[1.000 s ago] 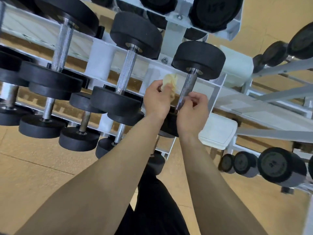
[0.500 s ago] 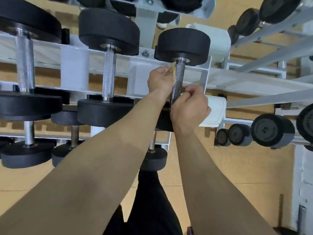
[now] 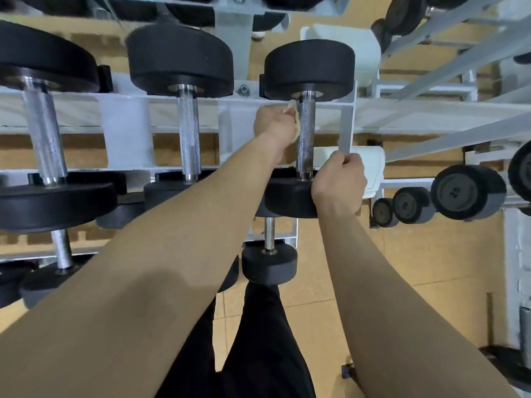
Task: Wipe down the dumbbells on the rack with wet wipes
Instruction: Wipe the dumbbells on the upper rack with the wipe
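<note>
Tan floor tiles (image 3: 402,254) spread below, with black trousers (image 3: 258,340) nearest, at the bottom edge. Both bare forearms stretch toward the white rack (image 3: 71,110). On the right, the right hand (image 3: 339,185) sits beside the near head of the rightmost dumbbell (image 3: 306,145) on the middle tier, fingers curled tight at the rack's end bar. Whether they clasp that bar I cannot tell. Farther off, the left hand (image 3: 273,124) clutches a pale yellowish wipe (image 3: 292,106) and presses it against the left side of the handle's far end, just under the far head. Two larger dumbbells (image 3: 184,67) lie to the left on the same tier.
</note>
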Tool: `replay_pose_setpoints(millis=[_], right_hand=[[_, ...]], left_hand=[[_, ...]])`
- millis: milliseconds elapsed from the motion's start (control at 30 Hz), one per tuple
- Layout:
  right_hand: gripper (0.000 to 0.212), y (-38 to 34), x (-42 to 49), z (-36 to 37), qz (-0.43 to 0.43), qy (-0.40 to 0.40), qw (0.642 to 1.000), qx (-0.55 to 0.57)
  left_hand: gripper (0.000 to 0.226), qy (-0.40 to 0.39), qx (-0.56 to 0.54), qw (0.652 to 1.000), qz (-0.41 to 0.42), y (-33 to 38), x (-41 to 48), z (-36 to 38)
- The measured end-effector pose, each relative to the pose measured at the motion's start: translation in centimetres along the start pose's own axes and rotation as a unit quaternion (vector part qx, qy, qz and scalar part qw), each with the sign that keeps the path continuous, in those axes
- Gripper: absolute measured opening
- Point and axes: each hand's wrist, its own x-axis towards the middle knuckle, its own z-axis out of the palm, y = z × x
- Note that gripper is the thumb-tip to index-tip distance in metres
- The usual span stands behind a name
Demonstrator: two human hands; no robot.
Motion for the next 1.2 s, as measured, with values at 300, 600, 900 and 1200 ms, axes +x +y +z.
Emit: replay_pose_setpoints(millis=[300, 600, 900, 1200], right_hand=[[0.024, 0.1, -0.2, 0.3, -0.011, 0.045, 0.999, -0.007], [0.024, 0.2, -0.1, 0.3, -0.029, 0.054, 0.998, -0.031], [0.026, 0.1, -0.2, 0.3, -0.04, 0.049, 0.997, -0.033], [0.025, -0.1, -0.4, 0.3, -0.035, 0.056, 0.997, -0.029]], left_hand=[[0.025, -0.126, 0.35, 0.924, 0.089, -4.7, 0.4, -2.1], [0.027, -0.055, 0.082, 0.995, 0.015, -0.9, 1.3, -0.5], [0.037, -0.132, 0.157, 0.978, 0.049, -3.2, 0.7, -1.5], [0.025, -0.081, 0.024, 0.996, -0.034, -0.3, 0.2, -1.2]])
